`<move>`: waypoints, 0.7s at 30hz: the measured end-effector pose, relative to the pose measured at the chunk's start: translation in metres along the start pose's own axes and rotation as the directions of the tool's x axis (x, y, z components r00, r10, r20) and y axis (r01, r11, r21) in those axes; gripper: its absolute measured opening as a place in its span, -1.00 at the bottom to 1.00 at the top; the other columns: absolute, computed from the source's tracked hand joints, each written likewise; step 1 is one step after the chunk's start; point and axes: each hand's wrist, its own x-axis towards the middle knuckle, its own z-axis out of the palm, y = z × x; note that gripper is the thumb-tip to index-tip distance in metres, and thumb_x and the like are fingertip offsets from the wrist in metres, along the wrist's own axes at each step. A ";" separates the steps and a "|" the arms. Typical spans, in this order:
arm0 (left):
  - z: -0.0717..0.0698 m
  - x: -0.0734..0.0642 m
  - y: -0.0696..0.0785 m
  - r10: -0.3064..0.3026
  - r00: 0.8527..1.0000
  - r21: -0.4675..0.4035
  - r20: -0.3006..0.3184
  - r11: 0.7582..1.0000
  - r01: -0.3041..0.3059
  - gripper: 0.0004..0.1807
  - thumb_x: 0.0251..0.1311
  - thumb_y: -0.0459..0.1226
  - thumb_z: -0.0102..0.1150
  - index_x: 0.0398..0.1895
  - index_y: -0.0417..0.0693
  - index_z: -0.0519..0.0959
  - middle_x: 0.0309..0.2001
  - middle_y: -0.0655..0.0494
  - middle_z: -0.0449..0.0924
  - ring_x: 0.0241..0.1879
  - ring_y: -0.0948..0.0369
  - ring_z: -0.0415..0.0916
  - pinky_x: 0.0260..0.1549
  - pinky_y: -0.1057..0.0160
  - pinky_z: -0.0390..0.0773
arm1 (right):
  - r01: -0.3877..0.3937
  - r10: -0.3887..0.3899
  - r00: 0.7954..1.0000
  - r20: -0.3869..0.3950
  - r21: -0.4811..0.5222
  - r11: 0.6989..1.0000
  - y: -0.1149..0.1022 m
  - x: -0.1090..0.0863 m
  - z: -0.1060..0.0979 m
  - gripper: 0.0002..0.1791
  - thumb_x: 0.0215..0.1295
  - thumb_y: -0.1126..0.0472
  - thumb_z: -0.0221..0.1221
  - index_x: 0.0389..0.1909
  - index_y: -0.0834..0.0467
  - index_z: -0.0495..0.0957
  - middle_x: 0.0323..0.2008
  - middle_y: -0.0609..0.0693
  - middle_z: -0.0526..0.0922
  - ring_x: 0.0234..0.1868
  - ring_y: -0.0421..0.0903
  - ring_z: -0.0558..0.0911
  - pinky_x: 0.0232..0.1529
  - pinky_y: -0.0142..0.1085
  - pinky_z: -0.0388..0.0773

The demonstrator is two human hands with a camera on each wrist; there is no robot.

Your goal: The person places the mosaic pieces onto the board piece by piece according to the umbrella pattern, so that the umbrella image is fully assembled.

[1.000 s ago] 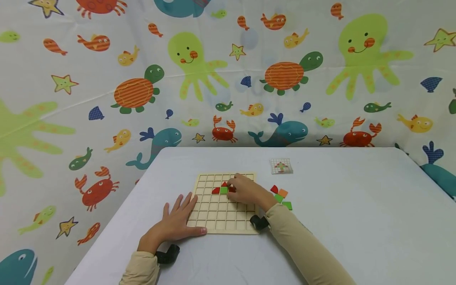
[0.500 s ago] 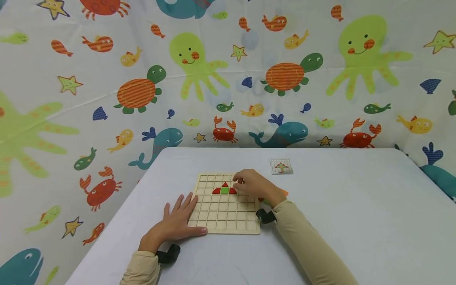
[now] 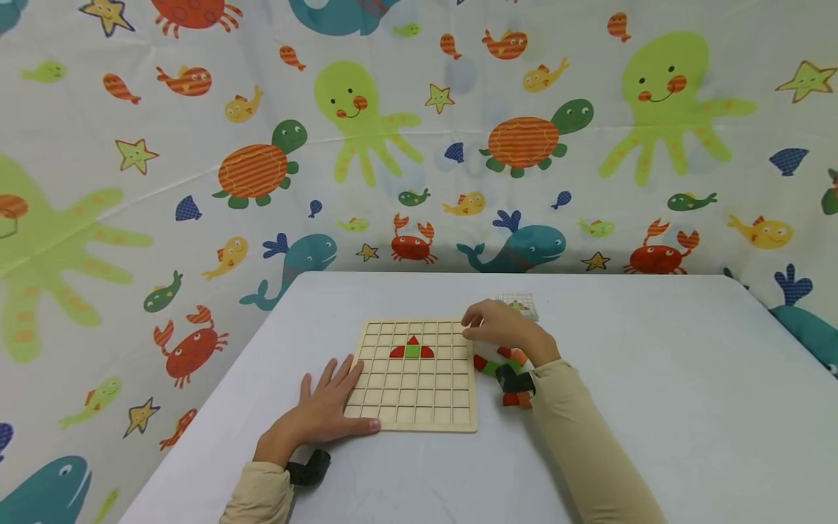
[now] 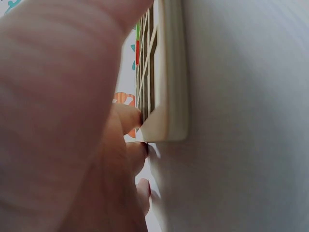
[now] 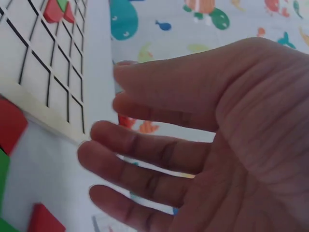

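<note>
A pale wooden grid board (image 3: 412,397) lies on the white table. In its upper part sit a green square (image 3: 412,352), a red triangle (image 3: 413,340) above it, and red rounded pieces (image 3: 396,352) on either side. My left hand (image 3: 322,411) rests at the board's lower left corner, fingers spread along the left edge and thumb along the front edge. Over the board's upper right corner hovers my right hand (image 3: 505,327). Its fingers are loosely bent, and the right wrist view shows nothing between thumb and fingertips (image 5: 104,133).
Several loose red, green and orange pieces, among them a red one (image 3: 510,399), lie right of the board, partly hidden under my right wrist and its black strap mount (image 3: 513,380). A small pattern card (image 3: 527,303) lies behind my right hand. A sea-animal curtain (image 3: 419,145) hangs behind the table.
My right hand has left the red piece beside the green square and moved right, past the board's edge. That red piece stays on the board. The left hand stays put.
</note>
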 end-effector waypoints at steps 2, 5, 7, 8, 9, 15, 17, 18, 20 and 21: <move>0.000 0.000 0.000 0.002 1.000 -0.004 -0.003 1.000 -0.002 0.37 0.05 0.39 0.43 0.74 -0.17 0.05 0.72 -0.25 -0.13 0.67 -0.32 -0.36 0.42 -0.55 -0.43 | -0.041 0.041 0.999 0.011 -0.010 0.999 0.003 -0.004 -0.005 -0.70 0.50 0.19 0.30 0.08 0.30 0.72 -0.06 0.11 0.73 -0.09 0.04 0.67 0.00 -0.07 0.70; 0.000 0.000 0.000 -0.002 1.000 -0.008 -0.003 1.000 0.002 0.38 0.05 0.40 0.42 0.74 -0.16 0.03 0.72 -0.24 -0.14 0.67 -0.31 -0.37 0.42 -0.54 -0.44 | -0.093 0.095 0.995 0.035 -0.041 0.995 0.009 -0.009 -0.012 -0.73 0.46 0.19 0.33 0.03 0.29 0.71 -0.08 0.12 0.71 -0.16 0.03 0.67 -0.03 -0.07 0.71; 0.000 0.000 0.001 -0.004 1.000 -0.008 -0.005 1.000 0.004 0.38 0.05 0.41 0.42 0.74 -0.17 0.03 0.72 -0.24 -0.14 0.67 -0.32 -0.36 0.42 -0.54 -0.44 | -0.134 0.137 0.989 0.045 -0.067 0.989 0.012 -0.012 -0.015 -0.75 0.43 0.19 0.36 -0.03 0.28 0.70 -0.14 0.11 0.70 -0.19 0.01 0.65 -0.04 -0.08 0.69; 0.001 0.000 0.000 -0.007 1.000 -0.008 -0.004 1.000 0.007 0.38 0.05 0.41 0.41 0.74 -0.17 0.03 0.72 -0.24 -0.14 0.67 -0.31 -0.36 0.42 -0.54 -0.44 | -0.160 0.165 0.985 0.049 -0.081 0.984 0.014 -0.013 -0.016 -0.76 0.42 0.18 0.37 -0.06 0.28 0.69 -0.18 0.09 0.69 -0.21 0.01 0.64 -0.05 -0.09 0.69; 0.001 0.000 0.001 -0.008 1.000 -0.007 -0.003 1.000 0.008 0.38 0.05 0.41 0.41 0.74 -0.17 0.03 0.72 -0.24 -0.15 0.67 -0.31 -0.36 0.42 -0.54 -0.44 | -0.179 0.185 0.981 0.054 -0.094 0.979 0.015 -0.015 -0.017 -0.76 0.40 0.18 0.38 -0.10 0.28 0.68 -0.22 0.09 0.68 -0.23 0.01 0.62 -0.08 -0.09 0.67; 0.003 -0.001 0.000 -0.007 1.000 -0.009 -0.005 1.000 0.007 0.37 0.05 0.40 0.43 0.74 -0.17 0.04 0.72 -0.24 -0.13 0.67 -0.31 -0.36 0.42 -0.54 -0.44 | -0.326 0.339 0.939 0.059 -0.161 0.931 0.024 -0.018 -0.017 -0.64 0.32 0.10 0.47 -0.16 0.32 0.64 -0.33 0.11 0.59 -0.20 0.05 0.58 -0.13 -0.09 0.59; 0.003 -0.001 0.000 -0.006 1.000 -0.011 -0.007 1.000 0.006 0.37 0.05 0.39 0.43 0.74 -0.17 0.04 0.72 -0.24 -0.13 0.67 -0.31 -0.36 0.42 -0.54 -0.44 | -0.367 0.383 0.921 0.066 -0.181 0.913 0.027 -0.015 -0.015 -0.58 0.31 0.06 0.50 -0.11 0.33 0.65 -0.30 0.11 0.57 -0.16 0.06 0.58 -0.10 -0.09 0.58; 0.003 -0.001 0.000 -0.004 1.000 -0.012 -0.007 1.000 0.004 0.37 0.05 0.39 0.43 0.74 -0.17 0.04 0.72 -0.24 -0.14 0.67 -0.32 -0.36 0.42 -0.54 -0.44 | -0.384 0.403 0.913 0.072 -0.186 0.904 0.029 -0.013 -0.013 -0.56 0.30 0.06 0.51 -0.09 0.34 0.65 -0.29 0.12 0.56 -0.15 0.07 0.58 -0.10 -0.09 0.57; 0.002 -0.001 0.000 -0.003 1.000 -0.012 -0.007 1.000 0.003 0.37 0.05 0.39 0.43 0.74 -0.18 0.04 0.72 -0.24 -0.14 0.67 -0.32 -0.36 0.42 -0.55 -0.44 | -0.406 0.427 0.900 0.084 -0.191 0.893 0.031 -0.010 -0.010 -0.54 0.29 0.06 0.53 -0.07 0.36 0.66 -0.27 0.13 0.57 -0.12 0.09 0.58 -0.08 -0.06 0.58; 0.002 -0.001 0.001 -0.003 1.000 -0.012 -0.007 1.000 0.003 0.37 0.06 0.39 0.43 0.74 -0.18 0.04 0.72 -0.24 -0.14 0.67 -0.32 -0.36 0.42 -0.55 -0.44 | -0.415 0.437 0.895 0.087 -0.191 0.889 0.032 -0.009 -0.009 -0.54 0.29 0.07 0.53 -0.06 0.36 0.66 -0.27 0.13 0.57 -0.12 0.09 0.58 -0.07 -0.06 0.58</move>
